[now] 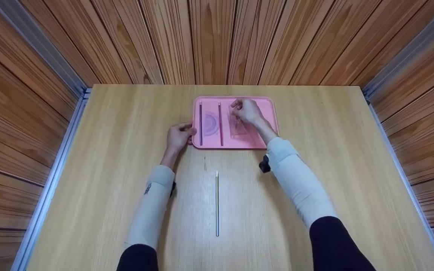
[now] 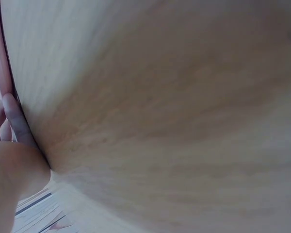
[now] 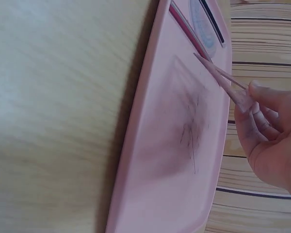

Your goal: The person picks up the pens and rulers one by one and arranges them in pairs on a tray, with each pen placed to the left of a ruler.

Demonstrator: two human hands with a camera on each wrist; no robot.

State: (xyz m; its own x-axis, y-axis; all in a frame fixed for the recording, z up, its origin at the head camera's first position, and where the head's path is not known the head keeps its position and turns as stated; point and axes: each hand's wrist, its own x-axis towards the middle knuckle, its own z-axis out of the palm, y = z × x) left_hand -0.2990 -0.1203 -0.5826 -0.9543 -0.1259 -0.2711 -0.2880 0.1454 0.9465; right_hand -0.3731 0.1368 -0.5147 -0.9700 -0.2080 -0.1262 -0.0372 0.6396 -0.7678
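A pink tray (image 1: 266, 107) lies near the back of the table. My left hand (image 1: 179, 136) grips its left rim; in the left wrist view the fingers (image 2: 17, 119) lie along the tray's edge. Over the tray's right half my right hand (image 1: 246, 110) pinches a clear set square (image 3: 216, 75) between thumb and fingers, tilted nearly edge-on in the right wrist view. In the tray, a dark pencil (image 1: 200, 126) lies at the left, a clear protractor (image 1: 211, 123) beside it, and a reddish pencil (image 1: 220, 126) to the protractor's right.
A silvery pencil (image 1: 217, 205) lies lengthwise on the wooden table (image 1: 119, 150), between my forearms and in front of the tray. Wood-panelled walls (image 1: 213, 41) enclose the back and both sides, with metal rails (image 1: 47, 180) along the table's side edges.
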